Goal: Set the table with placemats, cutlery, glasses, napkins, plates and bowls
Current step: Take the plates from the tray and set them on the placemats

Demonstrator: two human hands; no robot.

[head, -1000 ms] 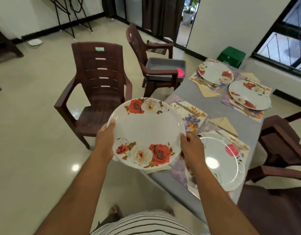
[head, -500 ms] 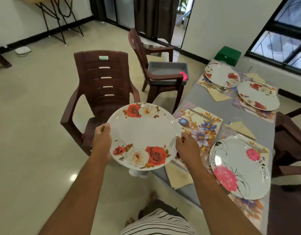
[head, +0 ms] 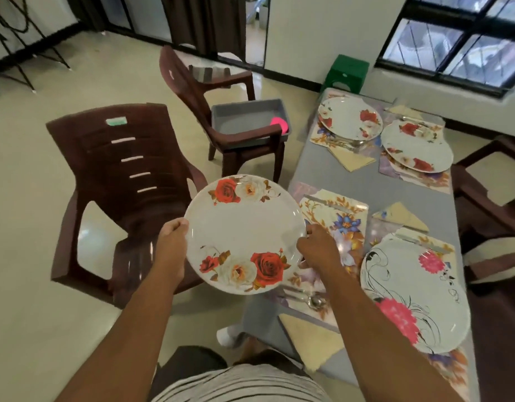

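Note:
I hold a white plate with red and white roses (head: 244, 230) level in the air, just left of the grey table (head: 363, 181). My left hand (head: 172, 242) grips its left rim and my right hand (head: 315, 248) grips its right rim. Beside it on the table lies a bare floral placemat (head: 337, 221) with a spoon (head: 311, 300) at its near end and a cream napkin (head: 308, 340) closer to me. A plate with pink flowers (head: 413, 294) sits on the mat to the right.
Two more rose plates (head: 350, 117) (head: 417, 146) rest on mats at the far end, with folded napkins (head: 352, 159) (head: 401, 216). Brown plastic chairs (head: 120, 181) (head: 488, 198) flank the table. The far chair holds a grey tub (head: 244, 118). A green stool (head: 347, 72) stands by the wall.
I have stepped nearer the table; the plate has shifted a little right, toward the bare floral placemat. Both hands kept their grip on its rim.

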